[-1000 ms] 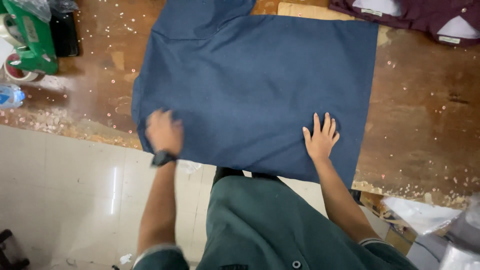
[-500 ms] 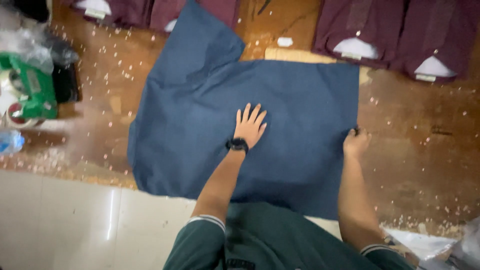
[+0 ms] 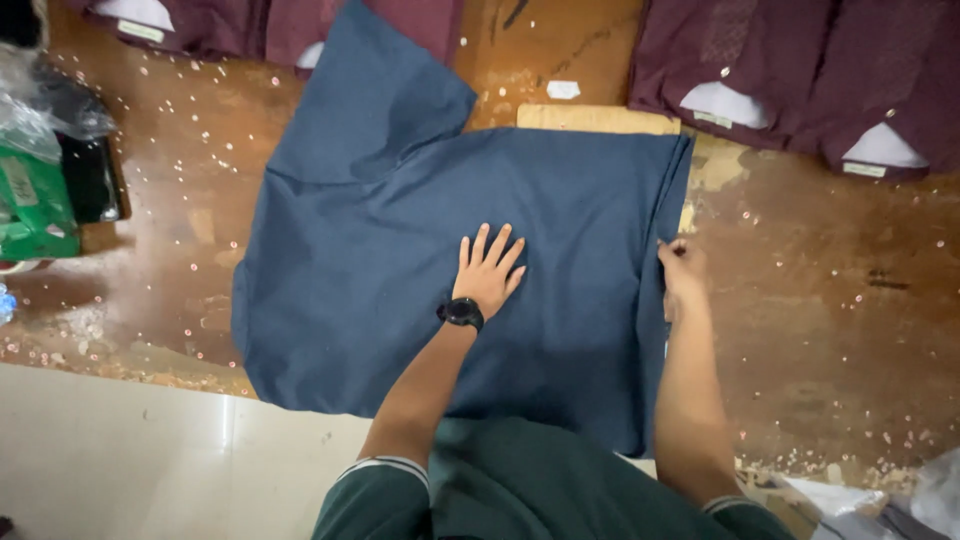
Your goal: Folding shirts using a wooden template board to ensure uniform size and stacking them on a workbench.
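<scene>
**Blue cloth, soft and limp under two hands**

Blue woven fabric, a shirt (image 3: pixel 420 280) by the look of its one sleeve pointing to the far left, lies spread flat in the middle of a worn brown table (image 3: pixel 830 330). The left hand (image 3: pixel 487 272), with a black watch (image 3: pixel 461 313) on its wrist, rests palm down and fingers spread on the cloth's middle, holding nothing. The right hand (image 3: pixel 682 268) is at the right edge, its fingers curled on the hem in what looks like a pinch. The cloth looks light and floppy, likely to sag and crease if lifted by one point; it is best taken at an edge or corner with the other palm pinning it. Folded maroon shirts (image 3: pixel 800 80) lie along the far side, and a green packet (image 3: pixel 30 205) sits at the left.
</scene>
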